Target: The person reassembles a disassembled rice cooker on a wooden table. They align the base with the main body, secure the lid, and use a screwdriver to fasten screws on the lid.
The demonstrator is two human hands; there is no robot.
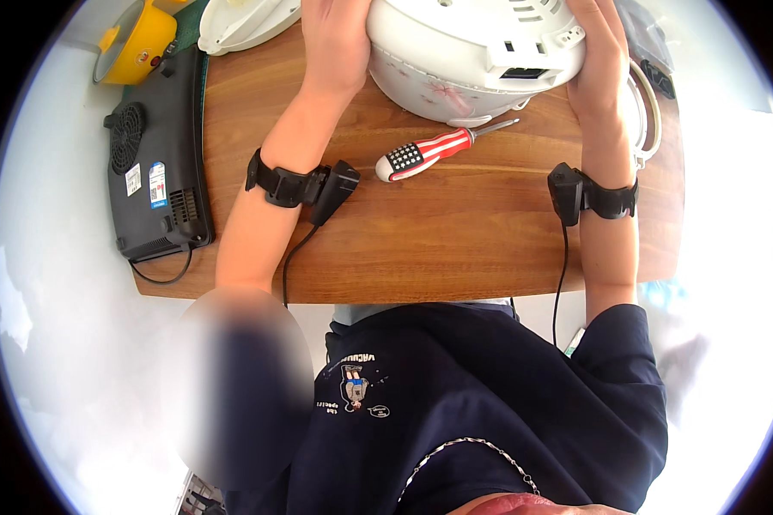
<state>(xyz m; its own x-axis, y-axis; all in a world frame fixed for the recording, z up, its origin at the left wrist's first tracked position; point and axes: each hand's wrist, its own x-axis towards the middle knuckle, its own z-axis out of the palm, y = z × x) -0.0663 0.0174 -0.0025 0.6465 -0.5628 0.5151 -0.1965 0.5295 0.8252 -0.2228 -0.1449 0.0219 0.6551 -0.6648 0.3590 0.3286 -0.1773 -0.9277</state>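
A white rice cooker body (455, 60) with a pink floral pattern is tipped underside up at the far side of the table. Vent slots and a dark socket show on its base, and its top edge runs out of the picture. My left hand (339, 47) grips its left side, with the fingertips cut off by the frame. On the opposite side my right hand (603, 56) holds it, fingers along the rim. Just in front of the cooker lies a screwdriver (425, 156) with a red, white and black star-patterned handle, its shaft pointing right. Neither hand touches it.
Left on the wooden table (455, 249) lies a black induction cooktop (159, 184), underside up, with a cord. A yellow pot (135, 45) stands beyond it. A white lid-like part (247, 24) sits nearby. At the right are a white curved handle (653, 120) and a clear container (642, 33).
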